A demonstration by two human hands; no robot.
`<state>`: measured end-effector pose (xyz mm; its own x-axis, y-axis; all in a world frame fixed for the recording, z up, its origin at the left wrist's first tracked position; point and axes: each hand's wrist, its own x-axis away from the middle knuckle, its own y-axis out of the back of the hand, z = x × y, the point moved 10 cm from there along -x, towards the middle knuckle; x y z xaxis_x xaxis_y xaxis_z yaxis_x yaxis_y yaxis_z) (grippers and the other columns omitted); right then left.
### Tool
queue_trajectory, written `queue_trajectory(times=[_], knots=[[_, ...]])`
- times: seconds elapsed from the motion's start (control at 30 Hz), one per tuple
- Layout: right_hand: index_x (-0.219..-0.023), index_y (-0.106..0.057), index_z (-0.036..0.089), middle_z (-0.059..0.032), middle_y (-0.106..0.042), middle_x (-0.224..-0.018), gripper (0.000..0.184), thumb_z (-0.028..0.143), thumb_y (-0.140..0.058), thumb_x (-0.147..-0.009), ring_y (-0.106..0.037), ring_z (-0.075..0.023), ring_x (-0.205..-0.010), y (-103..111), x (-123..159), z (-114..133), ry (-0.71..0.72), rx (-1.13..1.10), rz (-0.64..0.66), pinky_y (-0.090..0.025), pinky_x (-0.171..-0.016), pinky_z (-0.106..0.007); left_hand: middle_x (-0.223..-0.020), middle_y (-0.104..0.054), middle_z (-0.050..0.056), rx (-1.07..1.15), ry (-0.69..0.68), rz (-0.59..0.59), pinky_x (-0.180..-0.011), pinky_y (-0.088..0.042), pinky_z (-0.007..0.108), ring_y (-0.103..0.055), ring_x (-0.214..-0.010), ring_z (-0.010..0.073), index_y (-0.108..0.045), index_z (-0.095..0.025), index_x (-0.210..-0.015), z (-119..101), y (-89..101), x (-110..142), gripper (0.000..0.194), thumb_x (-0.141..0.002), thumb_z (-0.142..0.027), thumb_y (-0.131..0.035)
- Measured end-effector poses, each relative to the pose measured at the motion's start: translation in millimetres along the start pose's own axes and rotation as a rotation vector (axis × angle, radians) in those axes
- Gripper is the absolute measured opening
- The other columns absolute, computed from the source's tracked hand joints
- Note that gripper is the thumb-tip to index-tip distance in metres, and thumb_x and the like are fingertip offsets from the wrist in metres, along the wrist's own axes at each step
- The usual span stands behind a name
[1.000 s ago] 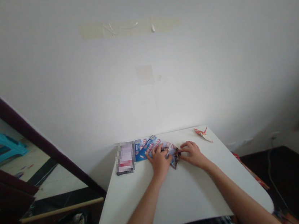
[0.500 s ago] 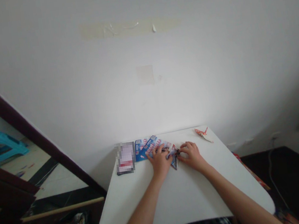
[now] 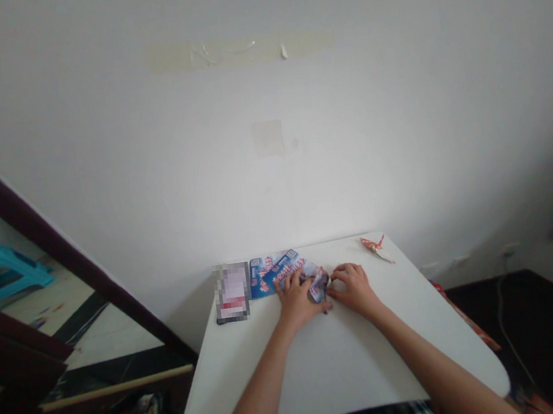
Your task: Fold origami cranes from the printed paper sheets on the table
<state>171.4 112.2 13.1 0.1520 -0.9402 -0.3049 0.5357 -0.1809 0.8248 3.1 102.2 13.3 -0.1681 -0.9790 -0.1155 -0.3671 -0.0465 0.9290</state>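
Observation:
On the white table [image 3: 336, 367], a printed blue, white and pink paper [image 3: 319, 286] with a folded right end lies between my hands. My left hand [image 3: 299, 300] presses it down with fingers spread over it and the thumb at its near edge. The fingers of my right hand [image 3: 354, 287] are bent, and their tips pinch at the paper's right edge. A blue printed leaflet [image 3: 261, 283] lies partly beneath it on the left. The folds under my left fingers are hidden.
A phone [image 3: 232, 293], blurred out, lies at the table's back left. An orange and white folded paper crane [image 3: 375, 247] sits at the back right. White wall [image 3: 276, 200] rises behind the table. A blue stool [image 3: 2, 271] appears at the far left.
The folded end of the paper has turned from a narrow point to a broader flap. My left thumb has slid down and right, and my right fingertips sit slightly lower.

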Motion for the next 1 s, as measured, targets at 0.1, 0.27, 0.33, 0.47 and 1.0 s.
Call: queue_trajectory(times=[0.1,0.27,0.33,0.47,1.0], knots=[[-0.102,-0.076,0.030,-0.0044,-0.065,-0.119,0.026,0.040,-0.077,-0.078,-0.050,-0.0264,-0.119,-1,0,-1,-0.003,0.001,0.005,-0.033,-0.109,-0.043,-0.161,-0.038,0.009,-0.011,-0.023,0.048,-0.120,-0.006,0.071,-0.029,-0.148,0.0399,-0.060,-0.035,-0.136,-1,-2.7,0,0.088,-0.058,-0.072,-0.079],[-0.104,-0.077,0.031,-0.0045,-0.066,-0.120,0.028,0.041,-0.077,-0.078,-0.052,-0.0258,-0.118,-2,-2,-3,0.019,0.029,-0.006,-0.035,-0.107,-0.042,-0.160,-0.040,0.009,-0.007,-0.019,0.043,-0.121,-0.007,0.069,-0.030,-0.148,0.0383,-0.060,-0.035,-0.136,1,-3.2,-1,0.086,-0.060,-0.070,-0.079],[-0.104,-0.077,0.032,-0.0037,-0.067,-0.120,0.027,0.041,-0.077,-0.078,-0.054,-0.0254,-0.117,-3,-3,-5,0.047,0.012,0.005,-0.037,-0.106,-0.042,-0.159,-0.041,0.009,0.005,-0.013,0.034,-0.121,-0.007,0.068,-0.031,-0.147,0.0373,-0.060,-0.035,-0.135,1,-3.0,-1,0.085,-0.060,-0.069,-0.080],[-0.101,-0.078,0.033,-0.0018,-0.070,-0.117,0.020,0.035,-0.074,-0.081,-0.057,-0.0238,-0.117,-3,-5,-9,0.089,-0.040,0.030,-0.041,-0.104,-0.038,-0.157,-0.044,0.009,0.022,0.009,0.009,-0.122,-0.009,0.067,-0.034,-0.146,0.0367,-0.060,-0.034,-0.134,3,-0.6,-1,0.088,-0.056,-0.066,-0.084],[-0.084,-0.080,0.027,-0.0048,-0.072,-0.109,0.011,0.035,-0.074,-0.081,-0.055,-0.0254,-0.116,3,-3,-4,-0.014,-0.088,-0.060,-0.037,-0.105,-0.039,-0.155,-0.044,0.012,0.026,-0.013,-0.029,-0.122,-0.016,0.063,-0.035,-0.145,0.0369,-0.061,-0.031,-0.133,3,1.7,-3,0.088,-0.055,-0.066,-0.084]])
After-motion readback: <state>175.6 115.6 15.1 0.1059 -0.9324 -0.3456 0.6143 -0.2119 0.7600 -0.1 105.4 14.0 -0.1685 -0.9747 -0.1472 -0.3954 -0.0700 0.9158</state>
